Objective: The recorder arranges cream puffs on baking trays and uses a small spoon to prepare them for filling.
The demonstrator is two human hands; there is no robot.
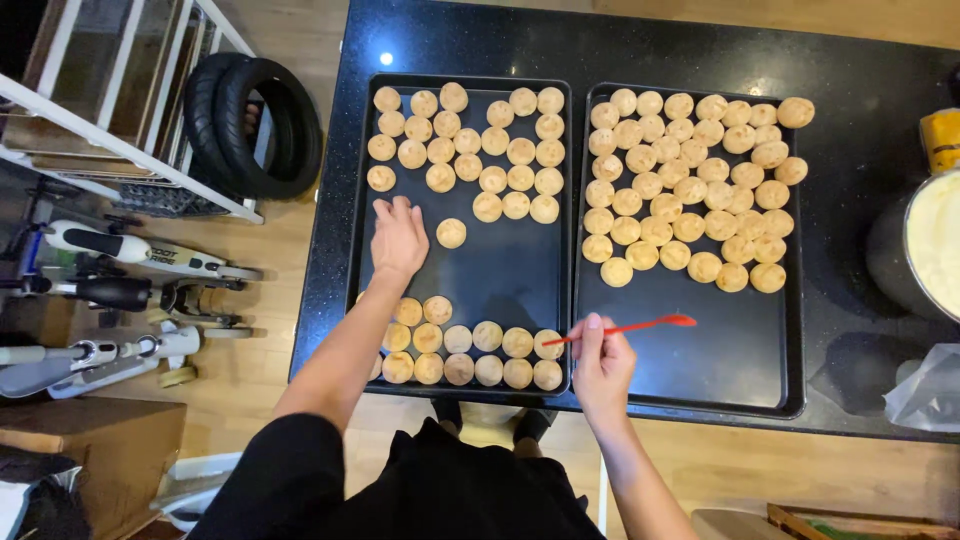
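Two black baking trays lie side by side on a black counter. The left tray (pixel 500 270) carries several round golden pastry puffs (pixel 468 140) at its far end and two rows (pixel 470 355) along its near edge. My left hand (pixel 398 238) rests flat on this tray's bare middle, fingers apart, next to a single puff (pixel 451 233). My right hand (pixel 602 365) grips a thin red spoon (pixel 640 325) whose bowl hovers over the bare near part of the right tray (pixel 740 350). That tray's far half is covered with many puffs (pixel 690 180).
A dark pot with pale cream (pixel 930 250) stands at the counter's right edge, a yellow container (pixel 940 140) behind it and a clear plastic bag (pixel 925 390) in front. Left of the counter are a white rack (pixel 120 110), black tyres (pixel 255 120) and scooters (pixel 120 290) on the wooden floor.
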